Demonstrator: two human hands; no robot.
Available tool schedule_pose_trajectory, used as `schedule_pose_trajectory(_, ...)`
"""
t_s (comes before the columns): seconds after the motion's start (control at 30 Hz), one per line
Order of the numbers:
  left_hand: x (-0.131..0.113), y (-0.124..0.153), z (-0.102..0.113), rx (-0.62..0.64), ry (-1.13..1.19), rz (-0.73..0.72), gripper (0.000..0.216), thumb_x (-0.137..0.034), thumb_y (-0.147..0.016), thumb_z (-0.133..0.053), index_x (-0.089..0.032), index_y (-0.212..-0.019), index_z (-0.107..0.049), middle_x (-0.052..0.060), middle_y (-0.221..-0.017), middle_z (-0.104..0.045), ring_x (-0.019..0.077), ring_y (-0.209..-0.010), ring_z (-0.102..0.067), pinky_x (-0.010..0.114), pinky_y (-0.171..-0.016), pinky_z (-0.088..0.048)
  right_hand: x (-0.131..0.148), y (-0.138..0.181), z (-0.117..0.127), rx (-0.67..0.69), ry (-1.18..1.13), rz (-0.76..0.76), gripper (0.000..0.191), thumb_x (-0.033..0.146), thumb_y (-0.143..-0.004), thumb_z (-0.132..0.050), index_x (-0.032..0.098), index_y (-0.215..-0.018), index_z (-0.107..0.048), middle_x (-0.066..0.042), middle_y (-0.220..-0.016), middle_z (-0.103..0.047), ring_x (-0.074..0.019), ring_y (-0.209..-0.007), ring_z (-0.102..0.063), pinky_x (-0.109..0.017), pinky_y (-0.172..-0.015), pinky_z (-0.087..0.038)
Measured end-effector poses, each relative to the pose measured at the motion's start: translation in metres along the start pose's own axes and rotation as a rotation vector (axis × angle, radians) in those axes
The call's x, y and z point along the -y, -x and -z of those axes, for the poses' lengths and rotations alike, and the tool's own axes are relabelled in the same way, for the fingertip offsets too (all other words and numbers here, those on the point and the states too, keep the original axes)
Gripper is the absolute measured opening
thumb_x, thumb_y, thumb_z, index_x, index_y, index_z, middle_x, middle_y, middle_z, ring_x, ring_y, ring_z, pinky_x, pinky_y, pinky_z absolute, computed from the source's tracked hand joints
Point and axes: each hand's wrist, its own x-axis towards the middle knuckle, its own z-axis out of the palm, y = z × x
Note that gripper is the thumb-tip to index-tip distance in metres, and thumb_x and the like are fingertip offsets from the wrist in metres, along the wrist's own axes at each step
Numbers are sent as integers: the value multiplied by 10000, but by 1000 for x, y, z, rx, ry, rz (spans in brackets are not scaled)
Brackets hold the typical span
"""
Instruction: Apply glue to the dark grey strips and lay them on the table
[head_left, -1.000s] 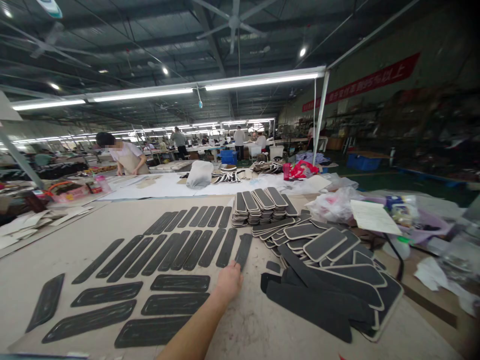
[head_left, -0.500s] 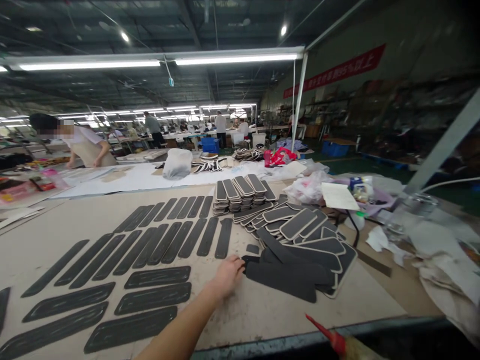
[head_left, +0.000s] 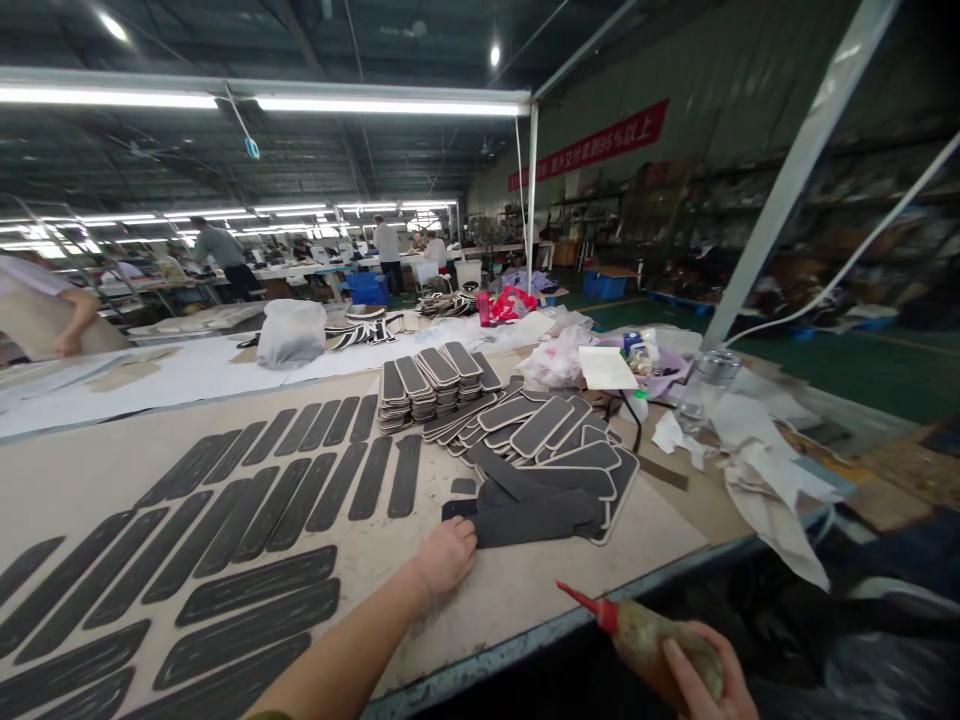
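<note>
From here, white tubes (head_left: 394,104) glare above the gripping right hand (head_left: 733,682) — farther shelves (head_left: 720,215) lie dim, blurred.

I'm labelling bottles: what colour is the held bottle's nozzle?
Red nozzle, clearest in the head view.

Yellowish bottle (head_left: 645,640) with tapered red nozzle (head_left: 581,597) is lying tilted in right hand (head_left: 709,675), nozzle pointing up-left. Plain dark flat strips (head_left: 525,522) are overlapping on bench (head_left: 525,595), left ends beside left hand (head_left: 448,553).
</note>
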Motion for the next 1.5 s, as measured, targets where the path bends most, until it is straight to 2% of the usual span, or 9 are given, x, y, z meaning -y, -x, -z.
schedule_pose_trajectory(0.1,-20,16,1,-42,-16,39,106,-123,-840,-516,-141,-787,-605,84,-840,-590,220,-797,-534,379,-765,-470,2,2,0,0,-61,-49,657,579,-541,-826,205,-996,-534,-32,-863,-634,-212,-748,-600,-258,-618,-517)
schedule_pose_trajectory(0.27,-60,66,-4,-109,61,93,98,-126,-851,-510,-165,-806,-587,64,-826,-581,218,-795,-544,395,-763,-506,3,6,2,28,62,75,591,554,-611,-805,197,-1008,-552,-29,-893,-631,-209,-778,-600,-255,-666,-500)
schedule_pose_trajectory(0.4,-75,93,-3,-271,216,163,183,-125,-906,-454,-154,-1007,-603,90,-965,-612,211,-908,-577,389,-841,-527,4,19,-12,75,162,154,507,553,-707,-743,199,-1014,-550,-20,-893,-621,-202,-782,-594,-266,-689,-484)
schedule_pose_trajectory(0.5,-71,103,2,-357,289,229,227,-138,-924,-442,-146,-1083,-604,112,-1041,-612,213,-958,-576,384,-861,-530,9,34,-33,149,276,296,406,520,-781,-692,204,-993,-552,-16,-864,-597,-190,-735,-574,-278,-656,-470)
schedule_pose_trajectory(0.67,-57,115,-1,-314,341,176,246,-135,-928,-446,-159,-1069,-646,95,-987,-639,204,-898,-569,384,-839,-530,19,53,-74,372,378,709,131,329,-890,-616,217,-916,-553,-31,-869,-540,-199,-783,-542,-319,-699,-459)
schedule_pose_trajectory(0.77,-55,117,-6,-326,354,168,244,-136,-937,-448,-152,-1074,-648,93,-983,-649,199,-902,-562,380,-850,-518,22,60,-95,481,363,832,24,231,-919,-557,217,-923,-538,-43,-855,-524,-205,-777,-534,-330,-681,-476)
schedule_pose_trajectory(0.93,-57,116,-9,-337,366,180,226,-150,-942,-456,-155,-1042,-659,79,-956,-660,188,-874,-558,363,-848,-507,21,66,-114,587,384,887,70,159,-925,-507,205,-974,-529,-63,-887,-517,-209,-805,-538,-347,-700,-504)
schedule_pose_trajectory(1.2,-56,115,-9,-326,334,184,252,-154,-945,-432,-165,-1017,-673,76,-913,-653,174,-842,-566,362,-838,-504,11,70,-121,659,456,914,125,116,-916,-472,201,-990,-525,-67,-914,-508,-213,-835,-535,-378,-737,-511)
schedule_pose_trajectory(1.5,-56,115,-6,-336,367,186,228,-155,-946,-450,-158,-1019,-667,83,-928,-659,185,-861,-571,370,-826,-522,10,47,-91,492,543,936,86,173,-920,-507,209,-993,-535,-73,-904,-519,-230,-828,-543,-402,-733,-519)
